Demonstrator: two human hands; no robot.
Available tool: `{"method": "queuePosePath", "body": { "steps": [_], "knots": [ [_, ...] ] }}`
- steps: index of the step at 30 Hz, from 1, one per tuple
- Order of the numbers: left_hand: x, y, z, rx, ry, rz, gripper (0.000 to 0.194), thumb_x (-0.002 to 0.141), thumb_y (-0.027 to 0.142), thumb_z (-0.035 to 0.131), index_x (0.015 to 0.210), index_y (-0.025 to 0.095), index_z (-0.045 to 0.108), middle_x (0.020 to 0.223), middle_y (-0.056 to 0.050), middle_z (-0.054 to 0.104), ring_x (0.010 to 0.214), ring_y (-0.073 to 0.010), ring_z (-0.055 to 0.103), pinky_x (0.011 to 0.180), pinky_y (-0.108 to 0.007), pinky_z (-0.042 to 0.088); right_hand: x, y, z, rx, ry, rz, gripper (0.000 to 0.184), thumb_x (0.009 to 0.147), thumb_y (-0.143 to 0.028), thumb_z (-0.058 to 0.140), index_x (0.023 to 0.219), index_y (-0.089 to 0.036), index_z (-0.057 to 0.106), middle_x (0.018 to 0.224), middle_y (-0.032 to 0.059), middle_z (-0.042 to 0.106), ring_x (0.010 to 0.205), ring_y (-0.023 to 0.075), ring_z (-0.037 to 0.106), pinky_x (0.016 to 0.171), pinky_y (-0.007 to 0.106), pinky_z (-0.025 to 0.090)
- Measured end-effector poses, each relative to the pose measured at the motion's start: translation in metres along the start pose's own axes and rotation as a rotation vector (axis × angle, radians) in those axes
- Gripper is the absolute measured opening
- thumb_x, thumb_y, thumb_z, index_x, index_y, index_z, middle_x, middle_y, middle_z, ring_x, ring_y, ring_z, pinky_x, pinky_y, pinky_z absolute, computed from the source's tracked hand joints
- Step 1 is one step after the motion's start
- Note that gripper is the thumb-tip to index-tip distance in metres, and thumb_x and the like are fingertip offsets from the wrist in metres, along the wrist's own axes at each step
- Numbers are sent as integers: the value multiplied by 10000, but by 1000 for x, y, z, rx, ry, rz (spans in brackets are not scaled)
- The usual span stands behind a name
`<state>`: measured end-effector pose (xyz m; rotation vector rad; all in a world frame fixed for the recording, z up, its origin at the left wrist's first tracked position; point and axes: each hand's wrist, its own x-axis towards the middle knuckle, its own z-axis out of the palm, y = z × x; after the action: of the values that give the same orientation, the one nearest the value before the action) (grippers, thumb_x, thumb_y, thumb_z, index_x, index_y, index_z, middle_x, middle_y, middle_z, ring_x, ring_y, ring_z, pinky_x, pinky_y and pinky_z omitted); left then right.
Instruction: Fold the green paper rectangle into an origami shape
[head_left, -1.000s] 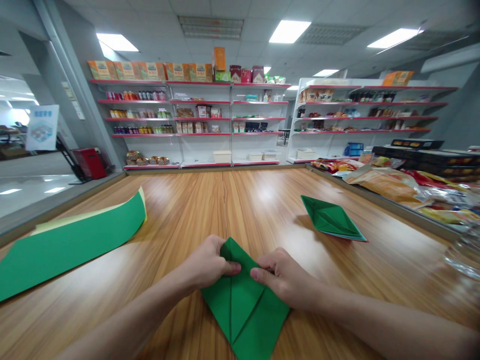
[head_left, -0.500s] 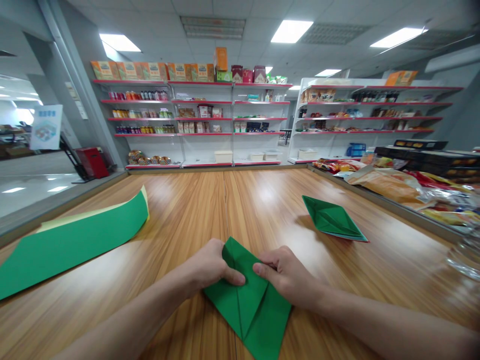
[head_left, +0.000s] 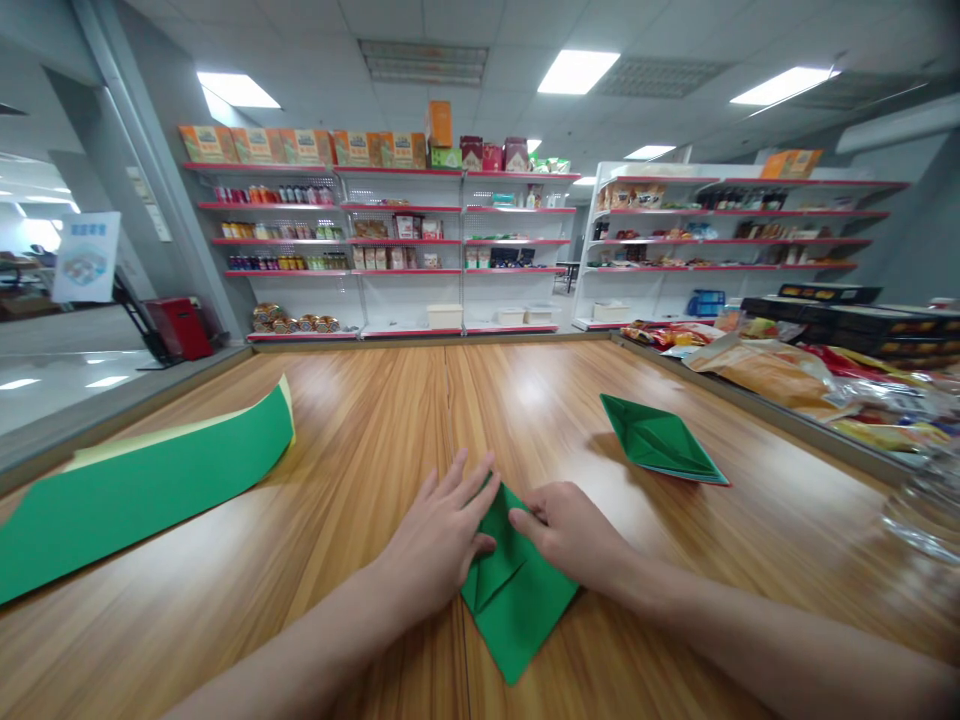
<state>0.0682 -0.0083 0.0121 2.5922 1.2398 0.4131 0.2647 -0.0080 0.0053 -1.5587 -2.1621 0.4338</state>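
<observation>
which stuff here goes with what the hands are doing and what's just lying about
In use or likely related:
- creased green paper, under the left hand and pinched by the right hand
- folded green piece, same colour
- flat green paper at left

Apparently just lying about:
- snack packets
- black boxes
- clear container

The left hand [head_left: 442, 540] covers the left part of the folded green paper [head_left: 521, 605], and the right hand [head_left: 570, 532] hides a piece of its right edge. The green sheet [head_left: 150, 500] is cut by the left border of the view, and the clear container [head_left: 926, 520] by the right one. The writing on the sign [head_left: 86, 255] is blurred, and labels of the shelf bottles [head_left: 274, 196] are too small for reading.
</observation>
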Motion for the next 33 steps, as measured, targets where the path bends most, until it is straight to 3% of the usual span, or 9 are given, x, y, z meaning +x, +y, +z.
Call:
{"method": "queuePosePath", "body": {
  "steps": [3, 8, 11, 15, 19, 26, 29, 33],
  "knots": [
    [-1, -3, -3, -40, -204, 29, 621, 907, 438, 423, 1468, 257, 230, 1538, -4, 182, 1410, -327, 72, 1109, -585, 139, -2, -3, -7, -263, -3, 35, 324, 771, -420, 574, 561, -174, 586, 534, 41, 553, 482, 139, 436, 486, 282, 191],
    [-2, -3, -14, -46, -312, 34, 943, 751, 693, 510, 1481, 242, 121, 1546, -32, 103, 1396, -387, -19, 1085, -647, 58, -7, -6, -12, -438, 71, -27, 332, 745, -490, 643, 765, -158, 636, 720, 101, 648, 679, 236, 589, 567, 299, 315],
    [-2, -2, -16, -45, -337, 26, 1011, 715, 750, 493, 1481, 235, 79, 1545, -51, 75, 1391, -395, -54, 1069, -665, 25, -6, -2, -7, -383, 147, -133, 327, 730, -483, 679, 797, -170, 613, 775, 71, 649, 745, 220, 585, 616, 293, 343],
    [-1, -4, -14, -55, -345, 32, 1062, 673, 786, 501, 1480, 251, 63, 1547, -57, 69, 1387, -404, -72, 1053, -683, -2, 4, 1, 0, -304, 52, -138, 399, 776, -558, 593, 641, -183, 605, 587, 21, 606, 535, 145, 505, 510, 273, 255],
    [2, -11, -12, -63, -350, 48, 1078, 659, 770, 537, 1478, 280, 36, 1550, -56, 56, 1381, -411, -96, 1038, -692, -28, 14, -1, -2, -255, -23, -128, 454, 732, -602, 612, 598, -169, 626, 541, 18, 587, 471, 114, 444, 474, 265, 213],
    [8, -15, -18, -61, -388, 108, 1061, 653, 693, 612, 1479, 310, 68, 1554, -39, 93, 1376, -422, -97, 1022, -710, -53, 34, -5, -5, 13, -111, -327, 134, 714, -287, 672, 718, -155, 689, 640, 22, 657, 560, 120, 530, 516, 227, 297],
    [8, -14, -18, -43, -365, 99, 1110, 637, 687, 625, 1484, 275, 38, 1550, -79, 80, 1385, -397, -90, 1037, -691, -50, 41, -2, 0, 70, -144, -327, 88, 710, -232, 669, 710, -150, 701, 621, 6, 661, 534, 106, 545, 505, 207, 339],
    [7, -15, -15, -49, -320, 27, 1270, 591, 679, 651, 1467, 174, -117, 1529, -153, -74, 1394, -373, -57, 1074, -640, -32, 40, 5, 5, 172, -132, -316, 118, 771, -218, 630, 813, -149, 715, 744, 21, 705, 634, 122, 614, 578, 206, 426]
  ]
}}
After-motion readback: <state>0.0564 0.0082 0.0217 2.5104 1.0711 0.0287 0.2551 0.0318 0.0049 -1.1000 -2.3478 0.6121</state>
